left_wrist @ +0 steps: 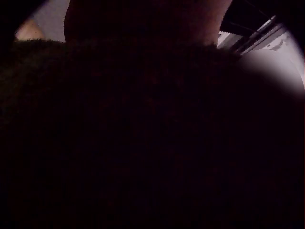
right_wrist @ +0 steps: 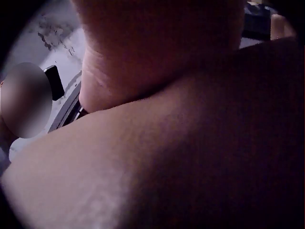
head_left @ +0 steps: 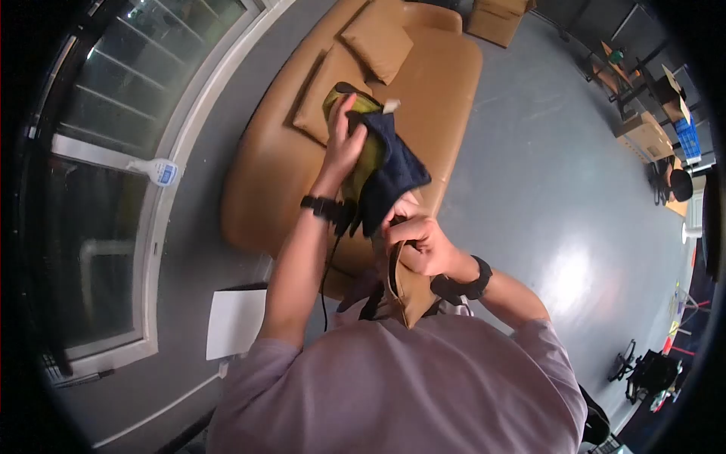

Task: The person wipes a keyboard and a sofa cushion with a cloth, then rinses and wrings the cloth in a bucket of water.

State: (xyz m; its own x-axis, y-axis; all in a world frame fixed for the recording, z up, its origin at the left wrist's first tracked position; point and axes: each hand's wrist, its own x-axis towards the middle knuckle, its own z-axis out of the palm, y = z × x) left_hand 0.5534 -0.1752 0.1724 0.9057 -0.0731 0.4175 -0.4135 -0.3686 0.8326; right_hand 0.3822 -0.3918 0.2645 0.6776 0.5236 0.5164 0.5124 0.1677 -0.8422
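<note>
In the head view my left hand (head_left: 344,140) is raised in front of me and grips a yellow-green pad (head_left: 368,155) that is wrapped in a dark navy cloth (head_left: 393,170) with a white tag. The cloth hangs down to my right hand (head_left: 416,242), whose fingers are curled round the top edge of a tan fabric cover (head_left: 406,295) held against my chest. The left wrist view is almost black, filled by dark fabric (left_wrist: 143,133). The right wrist view shows only my palm (right_wrist: 157,52) pressed close on tan fabric (right_wrist: 157,167).
A tan sofa (head_left: 261,181) stands just ahead with two tan cushions (head_left: 378,38) (head_left: 325,94) on it. A spray bottle (head_left: 156,172) sits on the window sill at left. A white sheet (head_left: 234,321) lies by my left elbow. Cardboard boxes (head_left: 495,19) stand beyond on the grey floor.
</note>
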